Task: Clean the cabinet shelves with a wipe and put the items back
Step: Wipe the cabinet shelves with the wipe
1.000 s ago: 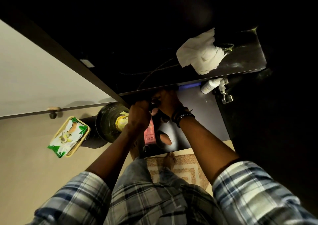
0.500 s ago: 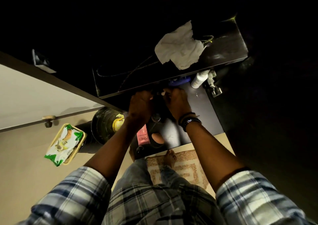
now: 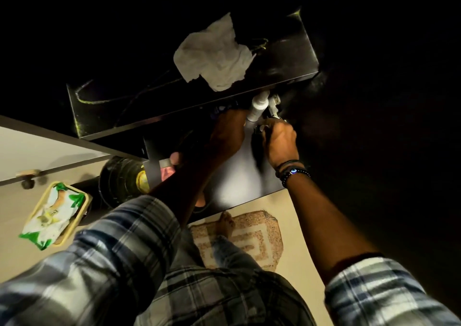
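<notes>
A crumpled white wipe (image 3: 214, 53) lies loose on the dark upper shelf (image 3: 287, 61). Both hands reach in under that shelf, over the glossy lower shelf (image 3: 237, 186). My left hand (image 3: 224, 136) is at the base of an upright white bottle (image 3: 258, 107); its fingertips are hidden, so its hold is unclear. My right hand (image 3: 280, 141), with bead bracelets on the wrist, is closed on a small dark item (image 3: 259, 129) just right of the bottle, below the metal door hinge (image 3: 274, 103).
A pink tube (image 3: 166, 172) and an orange-topped compact (image 3: 199, 201) sit on the lower shelf under my left arm. Left of the cabinet stand a dark round container (image 3: 119, 178) and a wet-wipes pack (image 3: 53, 216) in a yellow tray. A patterned mat (image 3: 249, 240) covers the floor.
Both hands have shifted right along the lower shelf, from its middle to the white bottle and hinge. The view has tilted, so more of the upper shelf shows. The wipe has not moved.
</notes>
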